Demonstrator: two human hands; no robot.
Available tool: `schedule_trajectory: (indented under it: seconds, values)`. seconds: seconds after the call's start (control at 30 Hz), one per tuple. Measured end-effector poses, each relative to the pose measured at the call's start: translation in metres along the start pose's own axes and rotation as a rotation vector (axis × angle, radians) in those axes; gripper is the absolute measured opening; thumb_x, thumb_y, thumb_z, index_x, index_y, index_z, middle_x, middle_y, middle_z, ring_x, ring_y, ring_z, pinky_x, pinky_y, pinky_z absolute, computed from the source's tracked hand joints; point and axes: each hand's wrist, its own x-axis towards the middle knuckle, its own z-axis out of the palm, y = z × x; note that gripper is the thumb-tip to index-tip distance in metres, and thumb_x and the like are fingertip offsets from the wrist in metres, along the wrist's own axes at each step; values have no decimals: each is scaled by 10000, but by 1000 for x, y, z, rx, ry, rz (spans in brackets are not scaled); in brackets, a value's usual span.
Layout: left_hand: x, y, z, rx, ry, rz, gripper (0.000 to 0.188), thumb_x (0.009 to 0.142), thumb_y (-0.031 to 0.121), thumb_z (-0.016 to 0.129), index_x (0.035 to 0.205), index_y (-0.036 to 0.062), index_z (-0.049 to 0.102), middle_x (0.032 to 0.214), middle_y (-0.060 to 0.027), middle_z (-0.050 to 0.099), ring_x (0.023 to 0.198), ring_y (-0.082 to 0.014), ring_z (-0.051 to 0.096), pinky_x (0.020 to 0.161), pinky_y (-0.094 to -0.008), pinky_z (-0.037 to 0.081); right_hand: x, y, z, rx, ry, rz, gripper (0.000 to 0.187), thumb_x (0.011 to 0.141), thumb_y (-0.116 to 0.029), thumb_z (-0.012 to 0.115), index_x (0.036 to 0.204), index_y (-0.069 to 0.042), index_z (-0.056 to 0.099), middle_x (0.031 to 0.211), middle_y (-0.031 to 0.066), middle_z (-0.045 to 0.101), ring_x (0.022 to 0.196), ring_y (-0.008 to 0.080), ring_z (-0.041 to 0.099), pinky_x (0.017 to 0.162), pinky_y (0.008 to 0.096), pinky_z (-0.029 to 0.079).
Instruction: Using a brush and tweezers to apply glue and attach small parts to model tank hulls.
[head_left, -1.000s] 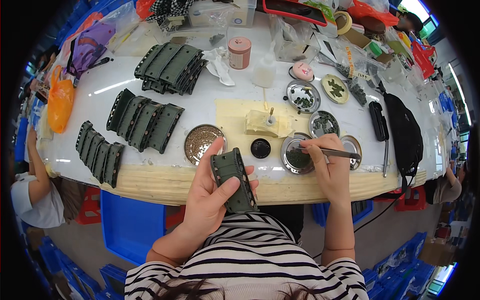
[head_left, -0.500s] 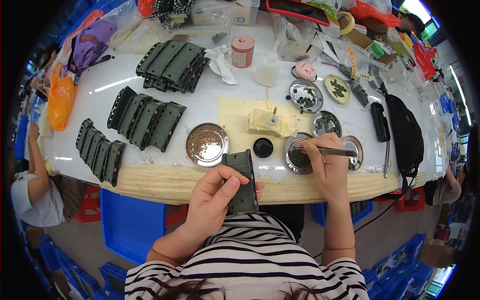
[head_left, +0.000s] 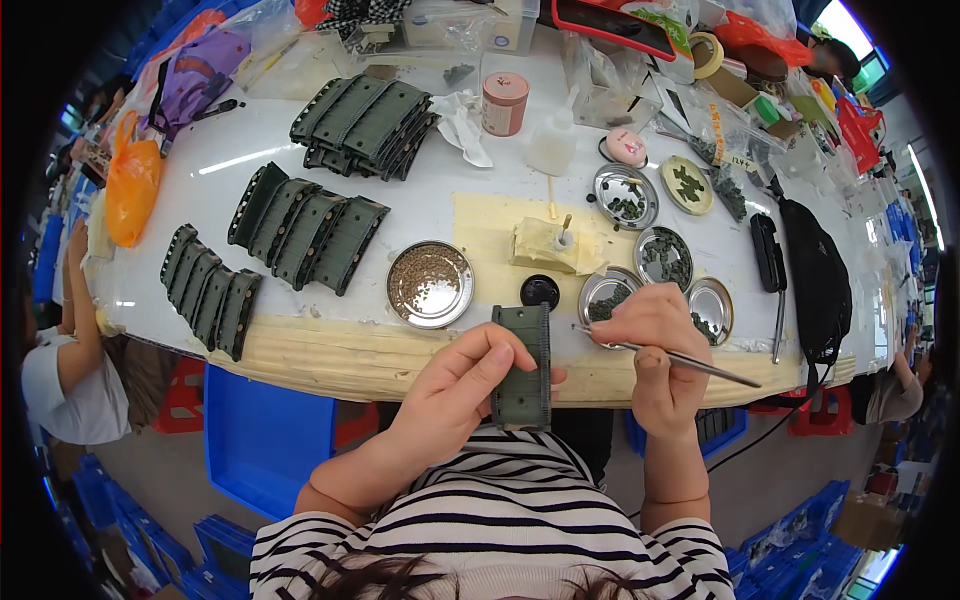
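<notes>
My left hand [head_left: 450, 392] pinches a dark green rectangular panel [head_left: 522, 385] with ridged side edges and small holes, held upright over the table's front edge. In my right hand [head_left: 668, 350] are slim metal tweezers [head_left: 705, 369], their tips pointing left toward the panel but apart from it. Whether the tips grip a tiny piece is too small to tell. Just beyond the right hand lies a round metal dish [head_left: 584, 318] with small dark green bits. A small black pot [head_left: 540, 291] stands beyond the panel, and a dish of tiny brown pieces [head_left: 428, 272] lies to its left.
Stacked green panels [head_left: 365, 125] and two more rows [head_left: 305, 230] lie on the left. A wrapped block [head_left: 555, 246] with a stick stands centrally. More small dishes [head_left: 664, 257], a black pouch [head_left: 815, 280] and a folding tool [head_left: 768, 255] are on the right. A blue crate [head_left: 265, 440] sits below.
My right hand has lifted away from the dish and turned, bringing the tweezers' tips left. The panel has shifted slightly right and turned its face more toward me. The whole view has shifted slightly.
</notes>
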Motion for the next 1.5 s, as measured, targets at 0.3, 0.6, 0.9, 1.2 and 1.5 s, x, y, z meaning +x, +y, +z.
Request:
schedule_trajectory:
  seconds: [0.3, 0.6, 0.9, 1.2, 1.5]
  values:
    - [8, 0, 8, -160, -7, -65, 282, 1042, 293, 346, 960, 60, 482, 910, -18, 518, 862, -91, 519, 776, -249, 445, 1, -9, 18, -80, -177, -237, 355, 781, -369, 674, 983, -79, 704, 860, 53, 620, 827, 246, 566, 743, 342, 438]
    - [9, -3, 6, -57, -75, -11, 330, 1045, 318, 295, 908, 52, 432, 998, -155, 609, 962, -206, 638, 834, -326, 544, -5, -7, 20, 219, -85, 34, 204, 877, -197, 580, 909, -36, 703, 834, 78, 658, 805, 233, 577, 762, 332, 437]
    - [9, -6, 4, 1, -81, -6, 344, 1046, 319, 283, 917, 39, 435, 1020, -191, 624, 995, -225, 640, 847, -324, 542, -3, -9, 23, 196, -90, 57, 364, 957, -312, 479, 852, -29, 683, 812, 76, 656, 792, 227, 575, 746, 337, 433]
    - [10, -5, 7, -26, -79, -7, 332, 1045, 315, 295, 903, 47, 431, 1000, -159, 599, 967, -204, 618, 832, -315, 528, -6, -4, 21, 252, -75, 65, 220, 906, -188, 550, 898, -26, 699, 824, 71, 671, 784, 221, 563, 757, 320, 432]
    - [10, -1, 10, -9, -79, -24, 319, 1042, 313, 318, 876, 62, 424, 956, -91, 538, 924, -171, 565, 816, -322, 497, -5, -5, 21, 247, -87, 71, 214, 905, -173, 545, 899, -24, 699, 820, 74, 670, 783, 220, 560, 758, 321, 432]
